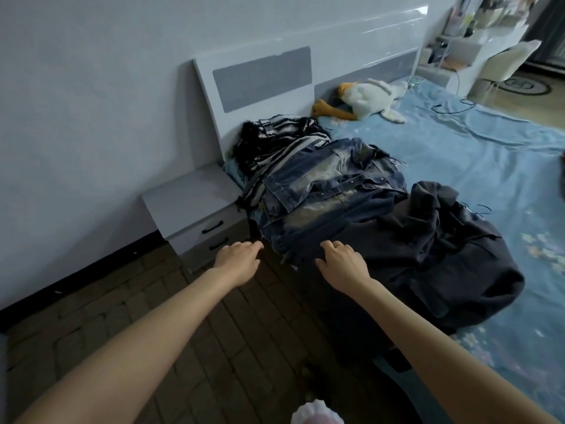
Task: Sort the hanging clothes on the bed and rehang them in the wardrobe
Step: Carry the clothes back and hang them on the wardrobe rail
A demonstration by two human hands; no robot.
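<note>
Both hands reach out with relaxed fingers holding nothing: the left hand [238,263] above the wood floor [146,316], the right hand [342,263] touching the dark clothes [412,240] heaped on the blue-sheeted bed [489,154]; a nightstand [195,206] stands beyond the left fingers

Bed [458,154] under clothes [351,194], plush goose [367,96]

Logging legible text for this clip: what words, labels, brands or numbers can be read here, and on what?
None can be read.
The denim jacket shows no readable tag.
The items on the desk at far right are too small and blurred.
The round floor mat bears a dark mark, too blurred to read.
</note>
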